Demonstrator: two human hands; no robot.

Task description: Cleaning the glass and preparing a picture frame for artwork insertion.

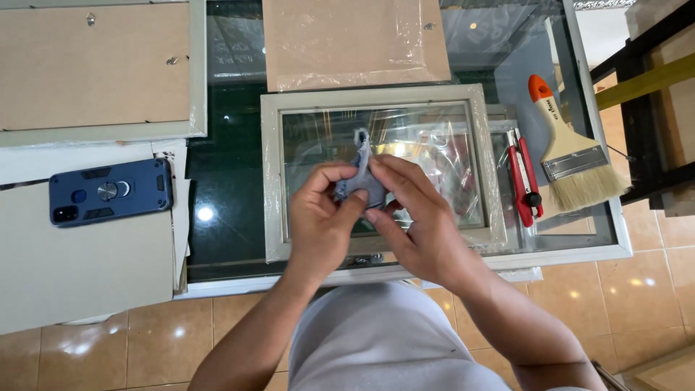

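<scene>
Phone [110, 192] left of frame [489, 174]; cutter [524, 176] and brush [575, 152] right.

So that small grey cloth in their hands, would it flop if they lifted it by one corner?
Probably. The small grey cloth is bunched between the left hand and right hand, one end drooping, so it looks limp and light. It seems unlikely to slip.
</scene>
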